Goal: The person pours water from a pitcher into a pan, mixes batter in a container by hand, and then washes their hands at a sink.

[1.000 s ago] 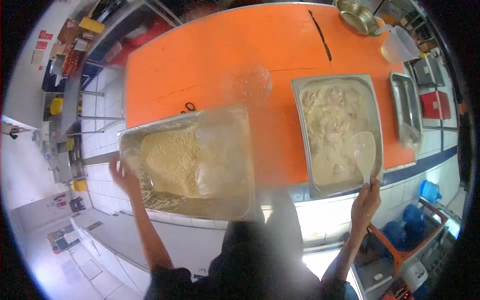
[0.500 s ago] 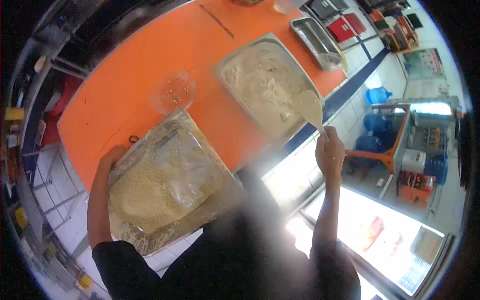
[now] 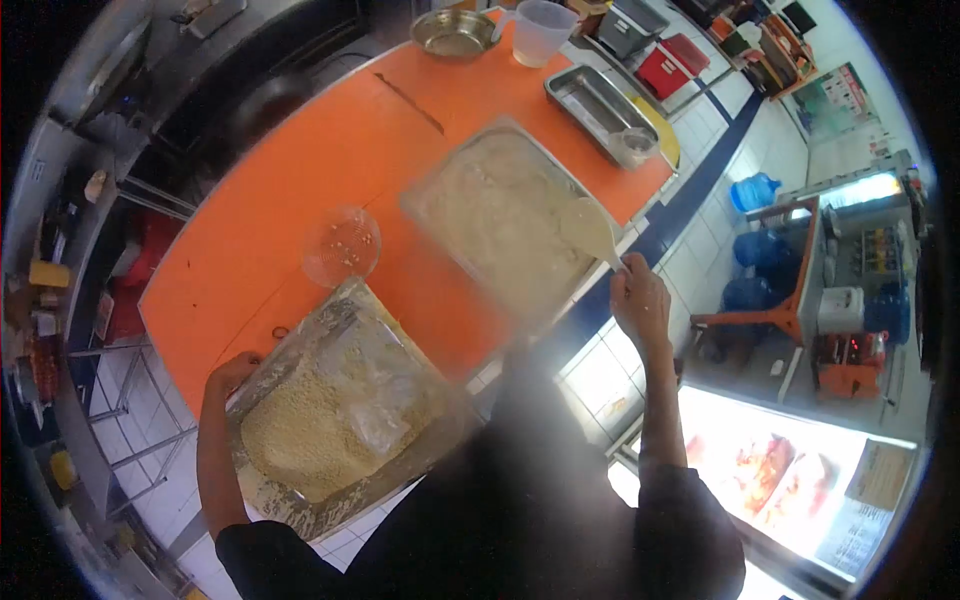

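My right hand is closed round the handle of a pale paddle, whose blade lies at the right side of a metal tray filled with a pale, wet mixture. My left hand grips the left rim of a larger tray, which tilts near my body. That tray holds beige crumbs and a clear plastic bag. Between the trays and to the left, a round sieve with small bits in it rests on the orange table.
On the orange table stand a round metal bowl, a clear jug and a steel pan with a small clear cup. A lit display case and an orange-framed rack are at the right.
The view has shifted, bringing the bowl and jug fully into sight. My right hand still holds the paddle at the tray's right side; my left hand stays at the larger tray's rim.
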Action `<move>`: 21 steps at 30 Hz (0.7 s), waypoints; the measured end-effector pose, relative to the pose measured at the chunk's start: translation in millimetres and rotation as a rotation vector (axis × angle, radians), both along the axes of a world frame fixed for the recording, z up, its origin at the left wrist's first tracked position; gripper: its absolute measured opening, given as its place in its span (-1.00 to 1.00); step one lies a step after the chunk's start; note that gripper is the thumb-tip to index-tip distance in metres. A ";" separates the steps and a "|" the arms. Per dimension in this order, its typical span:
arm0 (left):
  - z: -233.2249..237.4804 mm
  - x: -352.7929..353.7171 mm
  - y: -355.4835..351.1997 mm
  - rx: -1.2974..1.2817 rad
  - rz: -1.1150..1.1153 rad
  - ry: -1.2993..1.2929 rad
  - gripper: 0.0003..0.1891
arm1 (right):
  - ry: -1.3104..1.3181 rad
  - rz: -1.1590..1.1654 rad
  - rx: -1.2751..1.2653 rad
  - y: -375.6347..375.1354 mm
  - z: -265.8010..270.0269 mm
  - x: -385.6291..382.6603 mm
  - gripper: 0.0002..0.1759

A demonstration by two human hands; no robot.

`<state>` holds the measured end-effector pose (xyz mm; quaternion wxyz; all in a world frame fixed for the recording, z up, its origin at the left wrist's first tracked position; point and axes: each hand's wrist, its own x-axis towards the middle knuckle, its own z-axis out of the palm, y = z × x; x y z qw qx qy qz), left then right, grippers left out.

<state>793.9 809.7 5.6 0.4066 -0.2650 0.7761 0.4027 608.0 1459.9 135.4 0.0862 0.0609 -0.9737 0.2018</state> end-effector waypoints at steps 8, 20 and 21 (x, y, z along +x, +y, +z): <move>79.6 -8.0 17.5 -0.810 -0.106 0.244 -0.72 | -0.083 0.282 -0.031 31.8 -14.5 -79.9 -0.79; 188.2 -154.6 332.9 -0.530 -0.072 0.604 -0.75 | -0.177 0.552 -0.142 62.3 -32.8 -134.3 -0.79; 182.7 -167.4 349.2 -0.603 -0.087 0.589 -0.72 | -0.185 0.564 -0.144 64.4 -36.0 -133.2 -0.79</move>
